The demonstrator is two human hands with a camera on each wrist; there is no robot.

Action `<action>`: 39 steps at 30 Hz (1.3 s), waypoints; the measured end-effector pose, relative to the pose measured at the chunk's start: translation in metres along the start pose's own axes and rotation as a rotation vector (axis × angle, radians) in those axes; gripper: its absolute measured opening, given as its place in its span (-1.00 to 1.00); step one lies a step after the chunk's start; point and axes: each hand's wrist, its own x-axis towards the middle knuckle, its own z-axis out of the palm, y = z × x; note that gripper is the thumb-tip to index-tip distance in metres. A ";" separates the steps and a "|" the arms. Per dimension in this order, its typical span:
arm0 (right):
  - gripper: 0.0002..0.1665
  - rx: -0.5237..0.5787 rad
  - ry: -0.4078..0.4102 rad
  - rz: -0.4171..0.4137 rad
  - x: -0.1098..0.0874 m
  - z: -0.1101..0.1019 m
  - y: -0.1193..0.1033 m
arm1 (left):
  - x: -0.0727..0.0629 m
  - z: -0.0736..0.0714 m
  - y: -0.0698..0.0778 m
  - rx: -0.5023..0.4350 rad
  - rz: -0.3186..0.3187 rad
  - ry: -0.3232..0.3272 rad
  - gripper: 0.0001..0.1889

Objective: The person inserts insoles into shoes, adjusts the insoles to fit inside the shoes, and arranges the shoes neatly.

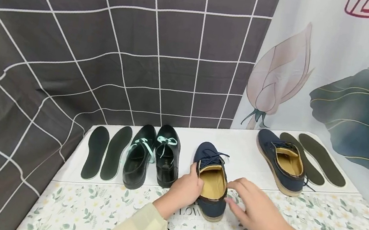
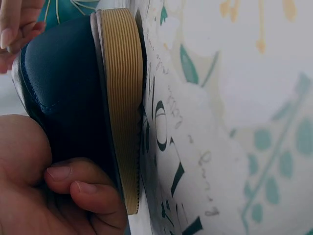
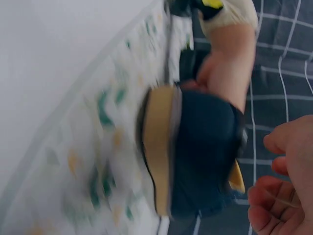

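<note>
A navy lace-up shoe (image 1: 208, 151) with a tan lining stands between my hands, its toe pointing away from me. My left hand (image 1: 186, 186) grips its left side, thumb over the collar and fingers along the outside. In the left wrist view, curled fingers (image 2: 93, 191) lie against the dark upper, just above the ribbed tan sole (image 2: 122, 98). On the other side, my right hand (image 1: 256, 209) has its fingertips right at the collar, thumb and fingers spread apart. The right wrist view shows this hand (image 3: 288, 191) beside the blurred heel (image 3: 205, 152), holding nothing.
To the left stand two black shoes (image 1: 169, 148) with mint laces, beside two dark insoles (image 1: 116, 152). At the right are the other navy shoe (image 1: 265, 142) and two more insoles (image 1: 321, 159). A grid-patterned curtain (image 1: 173, 70) hangs behind the floral-covered table (image 1: 86, 211).
</note>
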 end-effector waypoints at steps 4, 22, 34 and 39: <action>-0.72 -0.041 0.097 -0.024 0.002 -0.018 0.021 | -0.001 -0.001 -0.001 -0.004 0.008 -0.002 -0.33; -0.75 -0.131 0.180 0.230 -0.010 -0.064 0.097 | -0.003 0.000 -0.002 0.007 0.007 0.010 -0.33; -0.75 -0.159 0.018 0.514 -0.023 -0.077 0.153 | -0.003 -0.001 0.000 0.016 0.001 0.007 -0.33; -0.68 -0.198 -0.032 0.580 -0.036 -0.078 0.181 | -0.003 -0.002 0.000 0.016 0.001 0.002 -0.32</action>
